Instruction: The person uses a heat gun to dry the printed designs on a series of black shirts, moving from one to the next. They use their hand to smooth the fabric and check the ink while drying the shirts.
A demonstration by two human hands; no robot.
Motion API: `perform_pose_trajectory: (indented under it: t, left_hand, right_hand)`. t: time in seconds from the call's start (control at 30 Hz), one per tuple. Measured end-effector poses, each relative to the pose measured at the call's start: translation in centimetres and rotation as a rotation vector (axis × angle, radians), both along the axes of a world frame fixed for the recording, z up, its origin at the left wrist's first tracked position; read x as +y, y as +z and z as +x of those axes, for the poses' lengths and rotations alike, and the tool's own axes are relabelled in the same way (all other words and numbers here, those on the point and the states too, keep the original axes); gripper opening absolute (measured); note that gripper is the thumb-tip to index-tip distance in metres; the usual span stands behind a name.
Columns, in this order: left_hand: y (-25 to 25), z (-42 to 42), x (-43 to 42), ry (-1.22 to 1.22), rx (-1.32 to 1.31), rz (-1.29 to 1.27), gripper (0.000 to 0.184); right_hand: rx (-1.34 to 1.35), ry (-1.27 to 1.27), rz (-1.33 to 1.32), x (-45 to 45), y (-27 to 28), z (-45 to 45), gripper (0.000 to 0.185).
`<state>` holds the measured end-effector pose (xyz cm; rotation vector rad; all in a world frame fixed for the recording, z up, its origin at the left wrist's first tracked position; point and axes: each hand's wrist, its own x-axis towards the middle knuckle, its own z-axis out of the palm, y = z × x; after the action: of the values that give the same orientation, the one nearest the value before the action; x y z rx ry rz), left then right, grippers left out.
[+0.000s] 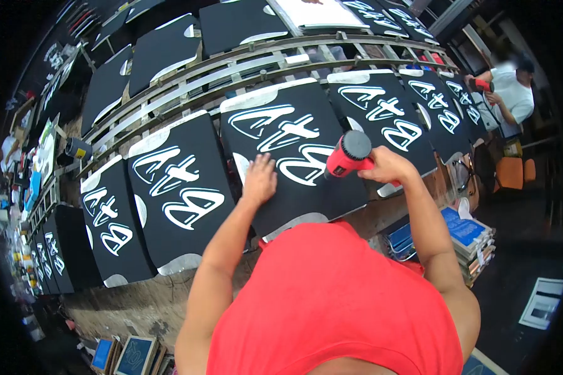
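My right hand (390, 167) is wrapped round the handle of a red heat gun (344, 159) with a dark round rear end. The gun hangs over a black fabric panel (322, 203) that carries white outlined lettering (303, 171). Its nozzle points down beside the lettering; whether it touches the cloth I cannot tell. On the same panel's left side rests my left hand (260, 181), fingers spread and lying flat, holding nothing. Pale, shiny board corners show around the panel's edges.
Similar printed panels (178, 181) line the long bench on both sides. Behind them run slatted rails (231, 72), with plain black panels (162, 50) beyond. Framed screens (465, 228) are stacked low at right. Another person (511, 94) at far right holds a red tool.
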<state>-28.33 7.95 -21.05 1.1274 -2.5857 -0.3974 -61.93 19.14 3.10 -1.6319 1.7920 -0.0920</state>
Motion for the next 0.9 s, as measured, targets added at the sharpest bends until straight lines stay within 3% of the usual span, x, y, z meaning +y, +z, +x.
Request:
perform_pose_trajectory:
  t: [0.27,0.9]
  left_hand:
    - [-0.7,-4.7,4.0,-0.128,-0.103,-0.005,0.076]
    - [-1.0,-5.1,4.4,-0.153,-0.074,-0.017,0.065]
  right_hand:
    - [0.024,-0.132,-0.171,2.1,-1.4,-2.3,0.043]
    - [0.015,-0.152,-0.266,-3.4,-3.4,-0.5,0.049]
